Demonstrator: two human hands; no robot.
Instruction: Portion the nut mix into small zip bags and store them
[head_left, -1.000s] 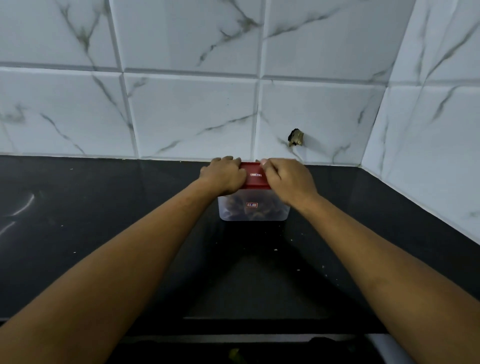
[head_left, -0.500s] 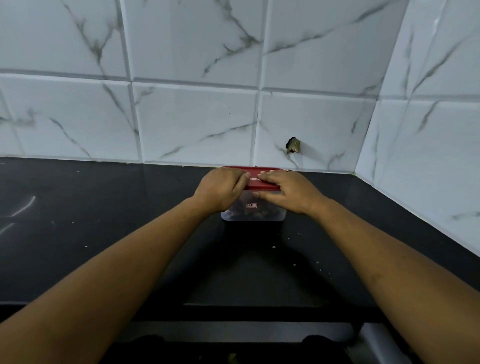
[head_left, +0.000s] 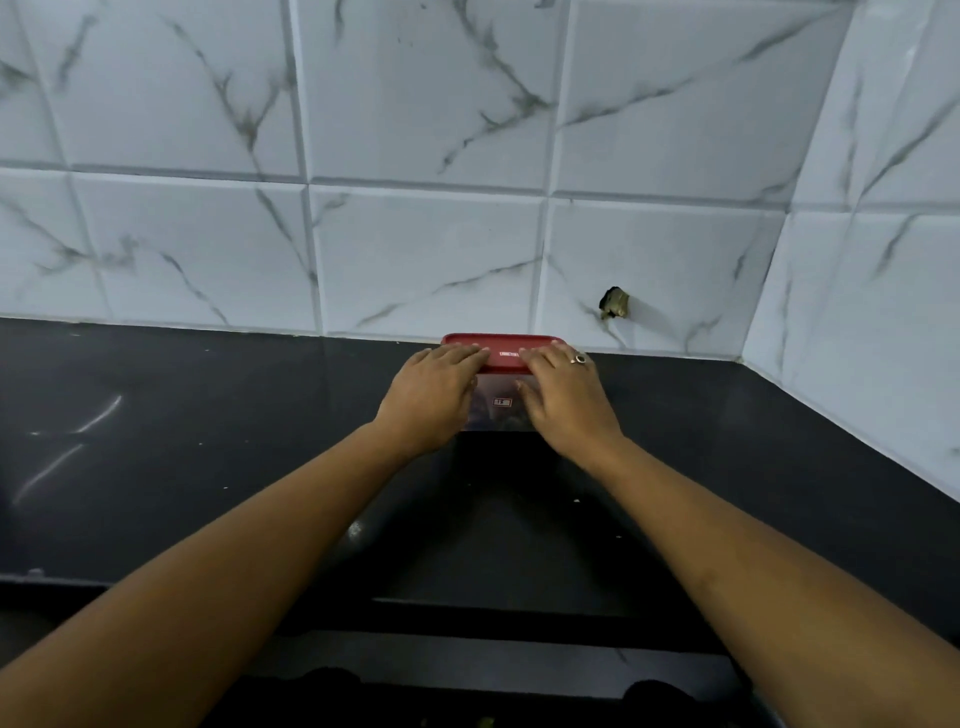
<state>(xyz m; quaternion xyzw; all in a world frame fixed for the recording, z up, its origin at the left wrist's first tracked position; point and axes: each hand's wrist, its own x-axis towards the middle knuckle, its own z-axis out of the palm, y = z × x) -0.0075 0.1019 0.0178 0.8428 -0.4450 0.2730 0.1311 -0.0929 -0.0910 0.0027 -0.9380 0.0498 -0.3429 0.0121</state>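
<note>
A clear plastic container (head_left: 497, 413) with dark nut mix inside stands on the black countertop (head_left: 208, 457), close against the tiled back wall. Its red lid (head_left: 501, 343) lies flat on top. My left hand (head_left: 431, 389) rests on the lid's left part with fingers stretched out flat. My right hand (head_left: 563, 395), with a ring on one finger, lies flat on the lid's right part, its thumb down the container's front. The hands hide both sides of the container. No zip bags are in view.
White marble-pattern tiles form the back wall (head_left: 415, 249) and a side wall (head_left: 872, 312) that meets it at the right corner. A small broken hole (head_left: 614, 303) sits in the back wall just above the container. The counter's front edge (head_left: 467, 605) runs below my forearms.
The container now sits farther back, against the wall. My fingers, earlier curled on the lid's edge, lie flat across the lid.
</note>
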